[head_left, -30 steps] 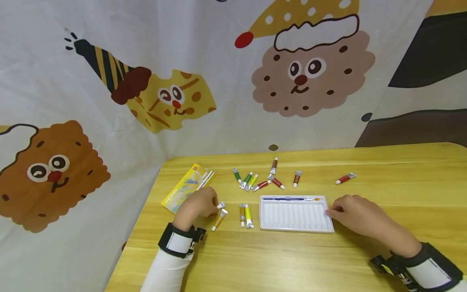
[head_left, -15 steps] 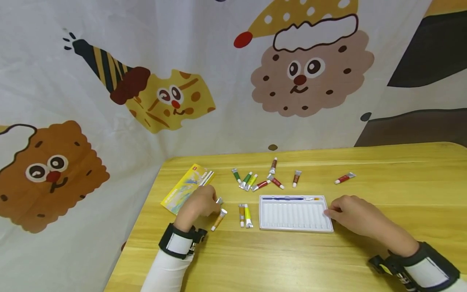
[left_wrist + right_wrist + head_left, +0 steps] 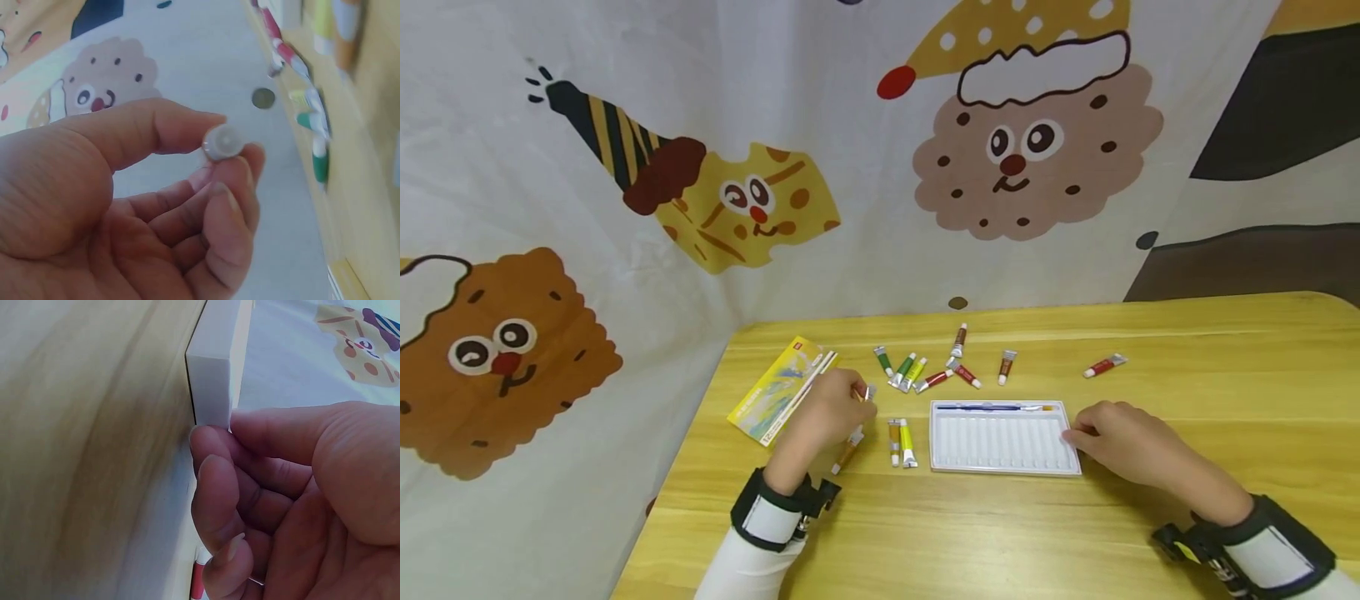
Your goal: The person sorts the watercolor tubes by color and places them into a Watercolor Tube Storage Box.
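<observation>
My left hand (image 3: 833, 410) pinches a small paint tube (image 3: 224, 142) between thumb and fingers, its white cap facing the left wrist camera. An ochre paint tube (image 3: 847, 452) lies on the table partly under that hand. Just right of it, another ochre tube (image 3: 894, 443) and a yellow tube (image 3: 907, 443) lie side by side. With thumb and index finger my right hand (image 3: 1123, 439) holds the right edge of a white plastic tray (image 3: 1003, 443). The tray's slots are bare, and a blue-handled paintbrush (image 3: 992, 408) lies along its back. In the right wrist view, the tray's corner (image 3: 209, 387) meets the fingertips.
Behind the tray lie several scattered tubes, among them a green tube (image 3: 882, 362), a brown tube (image 3: 959, 340) and a red tube (image 3: 1105, 366). A yellow paint box (image 3: 778, 392) lies at the left. A printed curtain (image 3: 865, 275) hangs at the table's (image 3: 985, 533) back edge.
My left hand has lifted the paint tube and moved slightly right and back, uncovering more of the yellow box. The right hand stays at the tray's edge.
</observation>
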Demonstrator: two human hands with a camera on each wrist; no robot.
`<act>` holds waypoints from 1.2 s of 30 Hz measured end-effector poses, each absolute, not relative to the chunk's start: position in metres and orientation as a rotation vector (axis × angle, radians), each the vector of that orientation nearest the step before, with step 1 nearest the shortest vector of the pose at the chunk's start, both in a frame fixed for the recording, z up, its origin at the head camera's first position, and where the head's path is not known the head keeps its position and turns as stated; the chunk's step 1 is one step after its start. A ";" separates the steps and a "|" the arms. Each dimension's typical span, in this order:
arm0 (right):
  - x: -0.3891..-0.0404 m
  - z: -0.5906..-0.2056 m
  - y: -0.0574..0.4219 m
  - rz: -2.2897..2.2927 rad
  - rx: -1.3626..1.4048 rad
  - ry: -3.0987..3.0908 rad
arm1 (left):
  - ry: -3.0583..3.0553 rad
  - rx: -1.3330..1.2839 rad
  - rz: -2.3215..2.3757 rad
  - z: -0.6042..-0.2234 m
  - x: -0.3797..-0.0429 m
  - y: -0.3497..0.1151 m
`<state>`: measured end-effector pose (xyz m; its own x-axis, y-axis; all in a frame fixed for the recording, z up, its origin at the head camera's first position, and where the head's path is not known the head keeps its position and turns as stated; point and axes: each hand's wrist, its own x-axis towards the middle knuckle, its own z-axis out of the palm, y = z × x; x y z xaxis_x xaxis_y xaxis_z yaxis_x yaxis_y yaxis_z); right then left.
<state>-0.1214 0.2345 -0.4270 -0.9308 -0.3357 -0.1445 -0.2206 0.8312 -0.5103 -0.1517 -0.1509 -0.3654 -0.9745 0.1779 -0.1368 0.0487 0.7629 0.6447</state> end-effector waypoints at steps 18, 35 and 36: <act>-0.120 -0.425 0.232 -0.734 -0.375 2.776 | 2.647 0.235 1.170 -0.375 -0.152 -0.109; -0.121 -0.428 0.233 -0.734 -0.400 2.792 | 2.557 0.243 1.003 -0.393 -0.150 -0.075; -0.121 -0.428 0.233 -0.733 -0.402 2.792 | 2.561 0.249 0.987 -0.394 -0.150 -0.074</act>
<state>-0.1206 0.2334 -0.4281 -0.9369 -0.3172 -0.1472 -0.2040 0.8377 -0.5066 -0.1498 -0.0743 -0.3940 -0.9110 0.2964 -0.2868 0.0272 0.7370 0.6753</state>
